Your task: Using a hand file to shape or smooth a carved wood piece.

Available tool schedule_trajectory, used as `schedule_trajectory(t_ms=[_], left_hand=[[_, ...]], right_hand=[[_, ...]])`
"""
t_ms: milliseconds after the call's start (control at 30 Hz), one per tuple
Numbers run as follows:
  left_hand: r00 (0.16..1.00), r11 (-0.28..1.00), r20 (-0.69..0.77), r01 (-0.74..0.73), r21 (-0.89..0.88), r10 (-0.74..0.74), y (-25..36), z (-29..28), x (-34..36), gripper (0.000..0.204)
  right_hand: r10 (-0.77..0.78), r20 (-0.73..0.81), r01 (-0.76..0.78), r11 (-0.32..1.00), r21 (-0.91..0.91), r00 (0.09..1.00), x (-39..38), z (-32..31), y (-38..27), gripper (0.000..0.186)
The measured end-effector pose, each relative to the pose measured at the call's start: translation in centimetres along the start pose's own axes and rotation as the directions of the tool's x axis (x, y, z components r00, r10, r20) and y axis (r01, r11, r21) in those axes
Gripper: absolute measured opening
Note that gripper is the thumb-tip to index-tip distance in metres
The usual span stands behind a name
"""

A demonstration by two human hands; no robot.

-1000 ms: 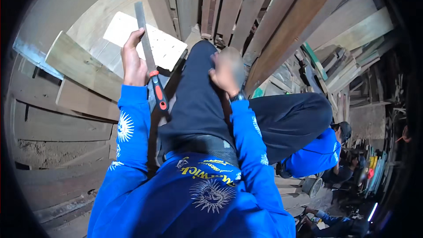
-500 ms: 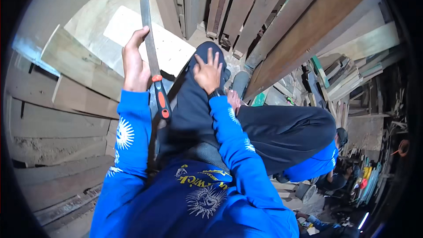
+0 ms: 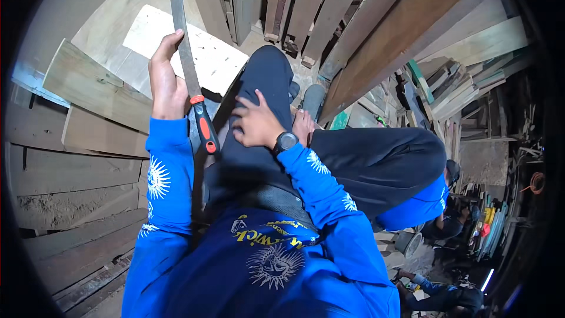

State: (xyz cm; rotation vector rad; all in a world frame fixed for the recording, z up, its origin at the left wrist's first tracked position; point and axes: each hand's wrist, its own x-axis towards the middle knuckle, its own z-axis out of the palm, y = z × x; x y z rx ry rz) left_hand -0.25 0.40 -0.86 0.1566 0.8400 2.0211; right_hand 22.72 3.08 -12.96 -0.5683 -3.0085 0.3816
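Observation:
My left hand (image 3: 168,79) is closed on a flat metal file (image 3: 186,53) with a black and red handle. The thumb presses along the edge of the blade; the other fingers are mostly hidden behind it. The file points away from me, its handle hanging over my wrist side. Beneath and beyond it lies a pale board (image 3: 212,62) with small dark marks. My right hand (image 3: 259,123), a dark watch on its wrist, rests with spread fingers on my dark-trousered thigh and holds nothing.
Long planks (image 3: 376,41) lean at the far right of my knee. Curved wooden boards (image 3: 97,82) stand at the left. Piles of offcuts (image 3: 453,91) fill the right side. A bucket (image 3: 407,243) and other people in blue are at the lower right.
My right hand has slid back from the knee along the thigh and turned, its fingers now pointing left. The left hand still grips the file; the whole view has shifted slightly.

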Motion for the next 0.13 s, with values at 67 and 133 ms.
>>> schedule_trajectory(t_ms=[67, 133], left_hand=[[1.000, 1.000, -0.013, -0.022, 0.020, 0.022, 0.0, -0.9, 0.6, 0.020], [0.999, 0.998, -0.025, -0.039, 0.054, 0.041, -0.1, -1.3, 0.7, 0.021]], right_hand=[[0.036, -0.121, -0.034, 0.999, 0.013, 0.992, 1.2, -0.2, 3.1, 0.032], [0.059, -0.177, -0.060, 0.998, -0.002, 0.982, 2.0, -1.2, 4.7, 0.034]])
